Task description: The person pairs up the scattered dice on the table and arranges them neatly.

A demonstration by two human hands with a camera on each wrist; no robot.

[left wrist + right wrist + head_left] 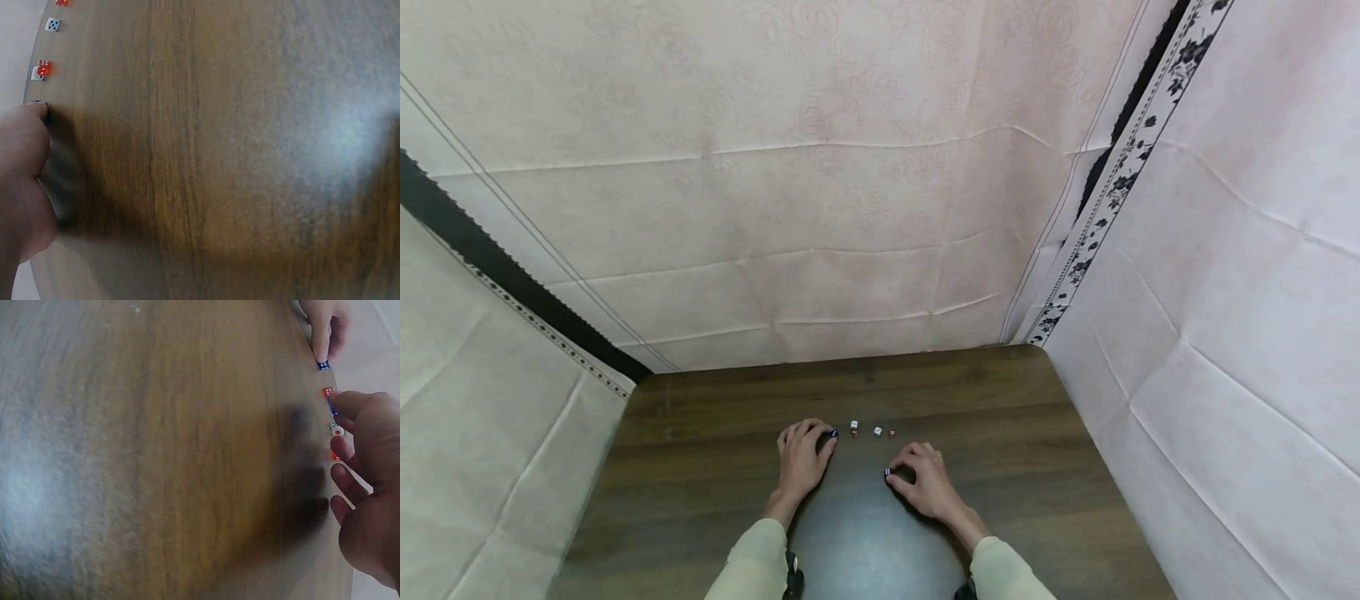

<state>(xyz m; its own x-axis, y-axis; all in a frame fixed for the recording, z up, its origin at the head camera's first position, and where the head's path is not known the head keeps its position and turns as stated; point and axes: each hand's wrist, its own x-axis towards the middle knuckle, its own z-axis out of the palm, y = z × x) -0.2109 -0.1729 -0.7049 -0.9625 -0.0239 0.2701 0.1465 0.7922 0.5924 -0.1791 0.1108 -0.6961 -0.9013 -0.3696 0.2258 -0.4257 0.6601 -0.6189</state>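
My left hand rests low over the table, thumb and index finger pinching a blue die that touches the wood. Between the thumb and index finger of my right hand, another blue die is held, nearer to me than the row of dice. Just right of the left hand, a white die and a red die are together; whether stacked or one behind the other I cannot tell. Farther right lie a white die and a red die, slightly apart.
The brown wood-grain table has rounded far corners and a glossy reflection between the forearms. Pale patterned cloth hangs behind it, with more cloth along the right side and at the left.
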